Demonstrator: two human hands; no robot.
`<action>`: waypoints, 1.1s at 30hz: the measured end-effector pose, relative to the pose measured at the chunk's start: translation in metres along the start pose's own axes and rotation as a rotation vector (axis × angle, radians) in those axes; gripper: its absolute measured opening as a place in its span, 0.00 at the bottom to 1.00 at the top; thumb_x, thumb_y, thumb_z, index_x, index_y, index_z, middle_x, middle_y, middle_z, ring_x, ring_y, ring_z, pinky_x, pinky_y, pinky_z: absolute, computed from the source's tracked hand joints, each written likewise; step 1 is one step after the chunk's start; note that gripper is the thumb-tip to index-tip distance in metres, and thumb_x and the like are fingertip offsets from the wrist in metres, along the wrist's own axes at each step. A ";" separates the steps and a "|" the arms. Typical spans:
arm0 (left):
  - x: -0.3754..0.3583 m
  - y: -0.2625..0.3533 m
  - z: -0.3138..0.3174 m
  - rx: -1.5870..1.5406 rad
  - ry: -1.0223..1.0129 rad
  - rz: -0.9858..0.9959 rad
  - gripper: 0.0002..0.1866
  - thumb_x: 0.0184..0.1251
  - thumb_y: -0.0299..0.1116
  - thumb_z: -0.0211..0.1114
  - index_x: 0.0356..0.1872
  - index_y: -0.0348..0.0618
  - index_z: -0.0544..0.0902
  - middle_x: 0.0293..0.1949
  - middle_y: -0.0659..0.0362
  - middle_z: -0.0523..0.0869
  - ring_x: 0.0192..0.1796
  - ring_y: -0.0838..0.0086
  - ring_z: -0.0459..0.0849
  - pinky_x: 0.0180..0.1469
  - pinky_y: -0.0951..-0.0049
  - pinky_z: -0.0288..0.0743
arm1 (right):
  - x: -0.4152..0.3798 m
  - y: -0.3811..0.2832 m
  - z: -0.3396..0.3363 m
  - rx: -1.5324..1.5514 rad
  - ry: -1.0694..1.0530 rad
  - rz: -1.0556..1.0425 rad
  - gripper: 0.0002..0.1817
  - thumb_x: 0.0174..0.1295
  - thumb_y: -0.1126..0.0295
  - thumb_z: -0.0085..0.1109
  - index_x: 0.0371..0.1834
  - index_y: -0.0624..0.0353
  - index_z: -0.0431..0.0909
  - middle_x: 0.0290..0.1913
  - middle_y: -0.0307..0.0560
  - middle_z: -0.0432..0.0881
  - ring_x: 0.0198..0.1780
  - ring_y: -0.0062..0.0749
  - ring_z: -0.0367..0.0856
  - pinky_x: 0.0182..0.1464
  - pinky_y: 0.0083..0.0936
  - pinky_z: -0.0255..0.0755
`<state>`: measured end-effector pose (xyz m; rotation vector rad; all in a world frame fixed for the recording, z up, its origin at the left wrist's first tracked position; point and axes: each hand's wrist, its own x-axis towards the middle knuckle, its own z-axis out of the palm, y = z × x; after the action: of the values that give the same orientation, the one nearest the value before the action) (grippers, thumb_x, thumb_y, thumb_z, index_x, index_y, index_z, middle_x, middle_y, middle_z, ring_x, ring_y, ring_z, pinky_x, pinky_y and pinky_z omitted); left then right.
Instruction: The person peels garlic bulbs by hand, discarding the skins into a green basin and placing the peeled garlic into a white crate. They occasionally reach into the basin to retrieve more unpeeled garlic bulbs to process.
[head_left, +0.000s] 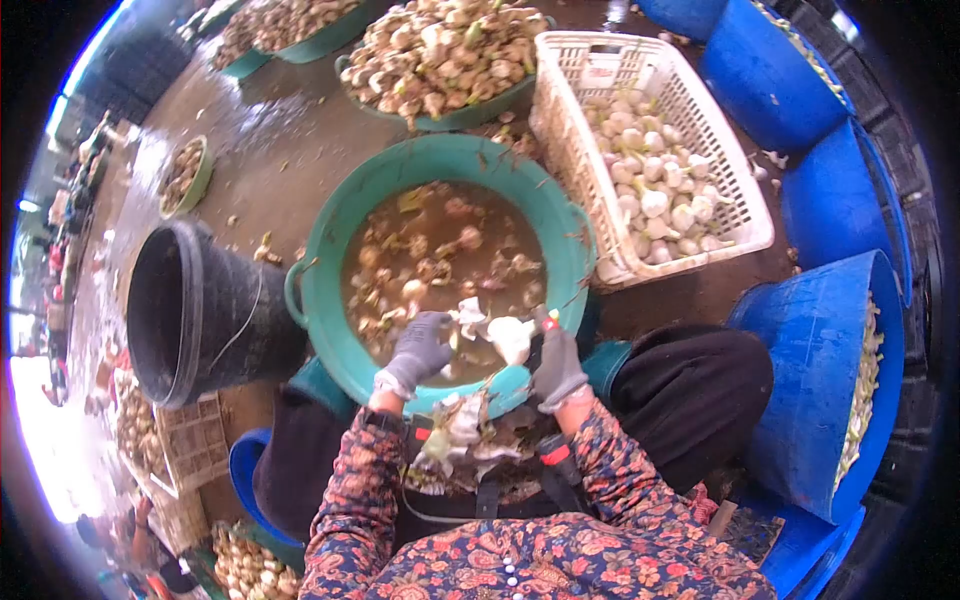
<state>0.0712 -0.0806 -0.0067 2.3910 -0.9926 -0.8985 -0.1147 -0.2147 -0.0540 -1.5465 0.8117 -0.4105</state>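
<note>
A green basin of murky brown water with garlic bulbs and scraps in it stands in front of me. Over its near part, my left hand, in a grey glove, has its fingers curled beside a piece of peeled skin; whether it grips the piece is unclear. My right hand, also gloved, is closed around a tool with a red and dark handle. A white garlic bulb sits between the hands, close to the right one. Peeled skins lie in a heap below the basin's near rim.
At the right, a white crate holds cleaned garlic. Blue tubs line the right side. A basin of unwashed garlic stands beyond. A black bucket lies tilted at the left. My bent knee is beside the green basin.
</note>
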 end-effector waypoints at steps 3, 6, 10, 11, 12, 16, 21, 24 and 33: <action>0.068 -0.057 0.055 0.182 0.079 0.062 0.35 0.41 0.44 0.71 0.53 0.40 0.74 0.58 0.47 0.71 0.62 0.59 0.67 0.62 0.66 0.63 | 0.003 -0.015 0.014 0.352 0.068 0.343 0.22 0.62 0.53 0.50 0.40 0.66 0.74 0.30 0.44 0.74 0.32 0.28 0.66 0.37 0.27 0.64; 0.105 -0.064 0.091 0.151 -0.283 -0.142 0.42 0.36 0.56 0.71 0.54 0.39 0.73 0.53 0.45 0.75 0.58 0.56 0.73 0.60 0.64 0.66 | 0.002 -0.038 0.019 0.529 0.107 0.512 0.21 0.62 0.53 0.50 0.38 0.64 0.75 0.32 0.42 0.76 0.32 0.26 0.68 0.37 0.24 0.64; 0.108 -0.091 0.133 0.107 -0.226 -0.041 0.23 0.50 0.48 0.64 0.46 0.47 0.80 0.46 0.50 0.81 0.51 0.58 0.79 0.51 0.66 0.72 | -0.001 -0.053 0.020 0.445 0.092 0.408 0.17 0.68 0.61 0.41 0.37 0.65 0.74 0.29 0.40 0.75 0.31 0.25 0.69 0.37 0.24 0.65; 0.122 -0.128 0.155 0.138 -0.258 0.092 0.19 0.55 0.46 0.60 0.44 0.48 0.80 0.46 0.50 0.81 0.51 0.58 0.78 0.51 0.66 0.72 | -0.001 -0.049 0.023 0.377 0.108 0.353 0.16 0.68 0.62 0.41 0.38 0.65 0.74 0.30 0.41 0.75 0.32 0.27 0.71 0.38 0.26 0.66; 0.122 -0.152 0.161 0.174 -0.286 0.216 0.15 0.61 0.43 0.56 0.43 0.49 0.81 0.46 0.50 0.81 0.51 0.58 0.78 0.50 0.66 0.72 | -0.002 -0.034 0.019 -0.132 0.090 0.027 0.17 0.68 0.62 0.40 0.41 0.66 0.73 0.31 0.42 0.76 0.33 0.29 0.73 0.38 0.28 0.67; 0.036 -0.099 0.093 -0.924 -0.253 -0.321 0.19 0.70 0.45 0.44 0.51 0.44 0.74 0.43 0.55 0.82 0.44 0.70 0.81 0.42 0.69 0.75 | 0.002 -0.074 -0.015 1.184 0.046 0.506 0.17 0.61 0.68 0.47 0.52 0.63 0.69 0.42 0.52 0.78 0.44 0.39 0.77 0.47 0.32 0.72; -0.019 0.002 0.011 -1.889 -0.309 -0.157 0.22 0.70 0.44 0.46 0.56 0.39 0.70 0.49 0.57 0.79 0.44 0.73 0.81 0.43 0.73 0.76 | -0.018 -0.192 -0.131 1.614 -0.050 -0.376 0.21 0.64 0.64 0.42 0.57 0.62 0.65 0.40 0.41 0.73 0.41 0.28 0.71 0.41 0.30 0.67; -0.052 0.047 -0.011 -1.750 -0.242 -0.004 0.22 0.69 0.43 0.47 0.56 0.40 0.70 0.47 0.57 0.79 0.43 0.73 0.81 0.42 0.74 0.75 | -0.041 -0.218 -0.148 1.588 -0.252 -0.473 0.21 0.65 0.62 0.41 0.57 0.63 0.66 0.33 0.39 0.72 0.32 0.23 0.68 0.33 0.21 0.63; -0.104 0.087 -0.023 -0.967 -0.025 0.114 0.30 0.62 0.38 0.56 0.62 0.35 0.60 0.48 0.57 0.74 0.46 0.77 0.76 0.38 0.78 0.75 | -0.041 -0.134 0.012 -0.141 0.010 -0.204 0.16 0.53 0.58 0.64 0.27 0.62 0.80 0.30 0.50 0.81 0.33 0.32 0.80 0.36 0.27 0.71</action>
<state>-0.0108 -0.0602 0.1016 1.4916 -0.4978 -1.0448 -0.1014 -0.1814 0.0817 -1.7679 0.7048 -0.5187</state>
